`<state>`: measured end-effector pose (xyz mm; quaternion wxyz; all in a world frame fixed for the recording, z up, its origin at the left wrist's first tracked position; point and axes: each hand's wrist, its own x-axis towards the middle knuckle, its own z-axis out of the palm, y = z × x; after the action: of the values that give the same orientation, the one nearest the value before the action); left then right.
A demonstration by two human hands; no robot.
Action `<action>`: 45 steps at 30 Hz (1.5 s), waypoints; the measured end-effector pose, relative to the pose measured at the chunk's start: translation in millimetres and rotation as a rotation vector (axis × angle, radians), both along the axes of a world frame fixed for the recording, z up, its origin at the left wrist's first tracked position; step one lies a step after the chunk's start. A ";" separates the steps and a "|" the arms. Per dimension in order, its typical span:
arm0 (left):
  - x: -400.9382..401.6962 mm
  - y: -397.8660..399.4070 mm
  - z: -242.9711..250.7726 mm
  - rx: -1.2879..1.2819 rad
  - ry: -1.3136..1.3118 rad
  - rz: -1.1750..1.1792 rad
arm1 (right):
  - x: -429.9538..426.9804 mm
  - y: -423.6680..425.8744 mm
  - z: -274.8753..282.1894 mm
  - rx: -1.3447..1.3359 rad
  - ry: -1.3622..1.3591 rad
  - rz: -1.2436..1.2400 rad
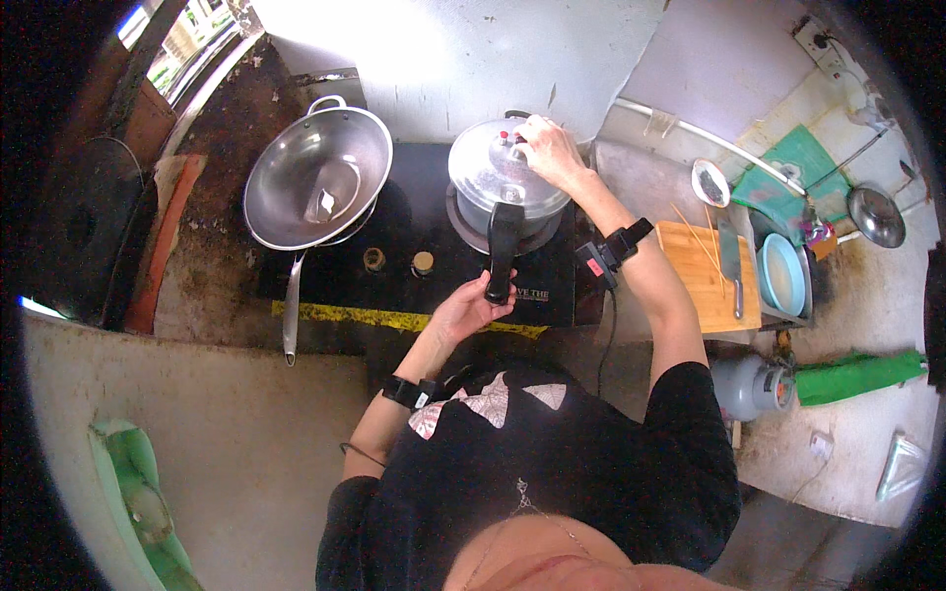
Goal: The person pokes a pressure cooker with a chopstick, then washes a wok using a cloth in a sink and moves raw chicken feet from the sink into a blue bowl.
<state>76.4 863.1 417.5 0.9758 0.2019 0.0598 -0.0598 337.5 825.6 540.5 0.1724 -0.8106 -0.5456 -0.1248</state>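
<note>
A metal pressure cooker [480, 173] with its lid on stands over the right burner of a black gas stove [414, 185]. My left hand [473, 306] grips the cooker's long black handle [504, 247] from below, near its end. On top of the lid, my right hand [550, 151] has its fingers at a small dark part beside a red-tipped valve [504, 137]; what exactly the fingertips hold is partly hidden. To the left, a steel wok [318, 185] rests tilted over the other burner, its handle pointing towards me.
Right of the stove are a wooden cutting board [676, 266] with a cleaver [729, 255] and chopsticks [695, 236], a small bowl [710, 183] and a light blue basin [781, 275]. A grey gas cylinder [746, 388] stands lower right. A cable hangs from my right wrist.
</note>
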 end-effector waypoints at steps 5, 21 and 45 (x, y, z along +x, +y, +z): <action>0.4 1.8 -1.8 0.000 -0.023 -0.045 | 3.6 3.9 -0.3 -0.019 0.010 -0.003; 2.7 2.2 -8.8 0.005 -0.034 -0.037 | 8.8 6.5 -2.9 0.002 -0.030 0.019; 7.7 10.9 -12.6 -0.014 -0.090 -0.111 | 9.6 6.1 -8.4 0.024 -0.068 0.066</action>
<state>84.1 873.9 404.9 0.9740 0.2004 0.0043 -0.1052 347.1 831.7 532.1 0.1674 -0.7851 -0.5763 -0.1533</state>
